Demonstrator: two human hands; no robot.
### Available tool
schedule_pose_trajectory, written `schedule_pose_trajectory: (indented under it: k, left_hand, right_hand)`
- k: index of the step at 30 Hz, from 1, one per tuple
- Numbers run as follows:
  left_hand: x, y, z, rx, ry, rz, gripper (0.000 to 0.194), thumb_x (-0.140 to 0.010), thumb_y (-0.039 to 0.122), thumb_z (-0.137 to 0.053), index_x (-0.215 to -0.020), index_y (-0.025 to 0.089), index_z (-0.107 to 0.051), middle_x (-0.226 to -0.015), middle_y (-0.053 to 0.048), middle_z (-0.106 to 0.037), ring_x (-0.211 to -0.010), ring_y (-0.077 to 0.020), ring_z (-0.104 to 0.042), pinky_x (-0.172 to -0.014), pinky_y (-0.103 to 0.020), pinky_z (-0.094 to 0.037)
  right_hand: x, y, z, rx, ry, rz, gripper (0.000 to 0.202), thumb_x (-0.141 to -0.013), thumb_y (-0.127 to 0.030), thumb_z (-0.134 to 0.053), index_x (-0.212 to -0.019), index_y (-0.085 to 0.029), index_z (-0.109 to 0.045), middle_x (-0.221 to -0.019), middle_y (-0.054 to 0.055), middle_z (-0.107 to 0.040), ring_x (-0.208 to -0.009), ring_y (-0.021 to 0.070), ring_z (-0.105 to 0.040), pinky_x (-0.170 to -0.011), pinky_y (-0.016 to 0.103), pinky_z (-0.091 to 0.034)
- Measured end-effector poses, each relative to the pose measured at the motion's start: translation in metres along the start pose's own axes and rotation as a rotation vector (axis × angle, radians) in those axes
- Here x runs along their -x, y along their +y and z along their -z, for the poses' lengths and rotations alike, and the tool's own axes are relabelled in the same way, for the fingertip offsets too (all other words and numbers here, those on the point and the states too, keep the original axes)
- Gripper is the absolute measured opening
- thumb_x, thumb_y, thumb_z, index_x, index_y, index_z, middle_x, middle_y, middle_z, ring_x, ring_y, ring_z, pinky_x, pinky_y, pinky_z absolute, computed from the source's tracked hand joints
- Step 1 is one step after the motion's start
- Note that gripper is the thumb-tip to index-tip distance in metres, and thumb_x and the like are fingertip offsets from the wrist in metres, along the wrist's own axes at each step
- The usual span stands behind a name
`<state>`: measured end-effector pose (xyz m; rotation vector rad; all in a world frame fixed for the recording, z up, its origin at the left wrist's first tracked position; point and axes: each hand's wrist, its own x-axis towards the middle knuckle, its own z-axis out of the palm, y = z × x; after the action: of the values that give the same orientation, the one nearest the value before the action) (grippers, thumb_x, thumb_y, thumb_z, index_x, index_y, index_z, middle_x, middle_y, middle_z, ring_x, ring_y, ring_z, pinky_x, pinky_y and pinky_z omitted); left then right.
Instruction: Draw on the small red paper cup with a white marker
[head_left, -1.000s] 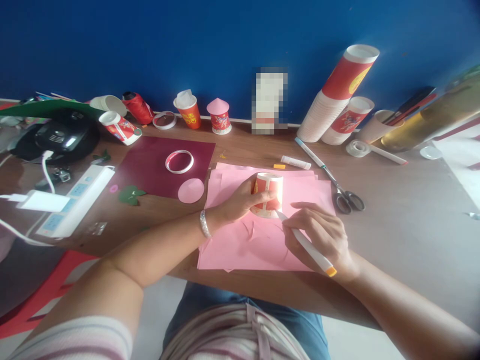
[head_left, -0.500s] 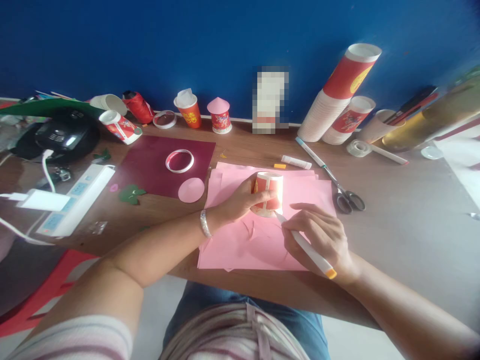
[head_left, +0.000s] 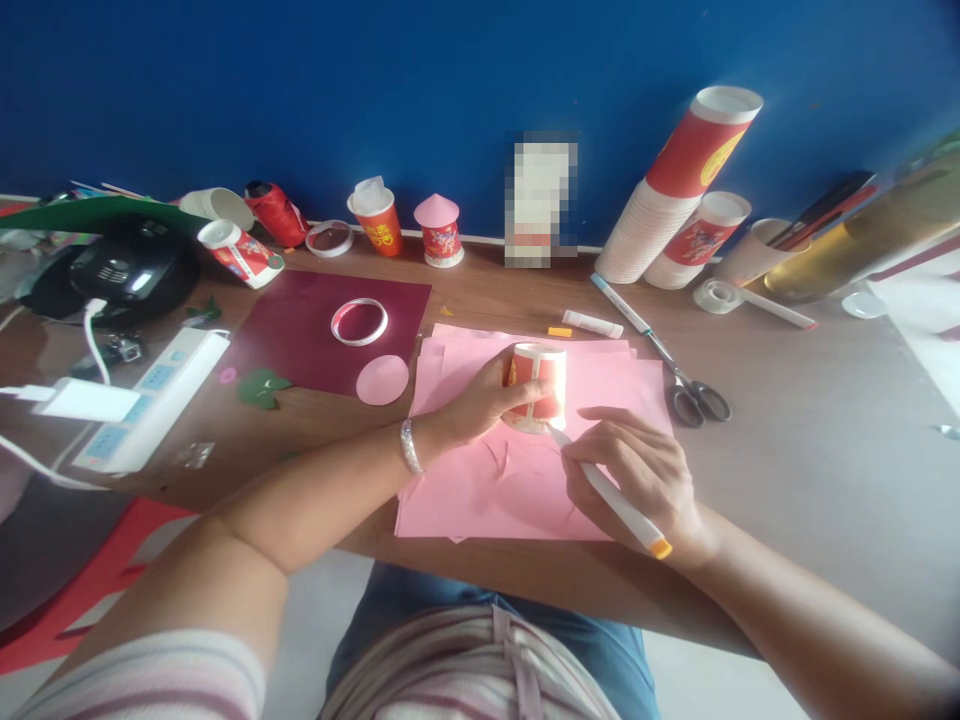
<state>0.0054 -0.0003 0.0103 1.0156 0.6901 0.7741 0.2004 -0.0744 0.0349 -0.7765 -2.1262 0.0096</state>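
My left hand (head_left: 487,398) is wrapped round a red and white paper cup (head_left: 550,400), its thumb across the front. In my right hand (head_left: 637,470) is a white marker (head_left: 616,505) with an orange end, and its tip meets the lower edge of the cup. Both hands are over a stack of pink paper sheets (head_left: 465,500). Thin pink scraps lie on the sheets below the cup. An orange cap (head_left: 559,332) and a white tube (head_left: 592,324) are just beyond the stack.
Scissors (head_left: 697,400) and a blue-white pen (head_left: 621,303) lie right of the sheets. A dark red sheet (head_left: 300,330) bears a paper ring (head_left: 337,325). Behind stand a pink-roofed cup (head_left: 442,243) and a tall cup stack (head_left: 649,225). A power strip (head_left: 161,400) is at left.
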Motion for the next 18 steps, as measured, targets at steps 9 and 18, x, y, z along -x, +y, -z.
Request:
schedule_pose_trajectory:
  k: [9, 18]
  left_hand:
    - [-0.0006, -0.0018, 0.0021, 0.015, -0.032, -0.009, 0.042, -0.083, 0.039, -0.080, -0.111, 0.017, -0.057, -0.097, -0.003, -0.059, -0.082, -0.0130, -0.061, -0.068, -0.023, -0.053]
    - [0.0008, 0.0007, 0.0006, 0.012, -0.045, -0.024, 0.044, -0.084, 0.039, -0.079, -0.115, 0.017, -0.058, -0.101, -0.004, -0.060, -0.088, -0.0148, -0.060, -0.073, -0.025, -0.053]
  right_hand:
    - [0.0005, -0.0002, -0.0007, -0.004, -0.004, 0.002, 0.025, -0.082, 0.004, -0.064, -0.090, -0.019, -0.058, -0.069, -0.004, -0.057, -0.061, 0.0098, -0.051, -0.088, 0.037, -0.064]
    - [-0.0017, -0.0032, 0.0043, -0.090, 0.043, 0.040, 0.027, -0.080, 0.004, -0.062, -0.094, -0.019, -0.059, -0.069, -0.005, -0.057, -0.058, 0.0100, -0.053, -0.082, 0.039, -0.067]
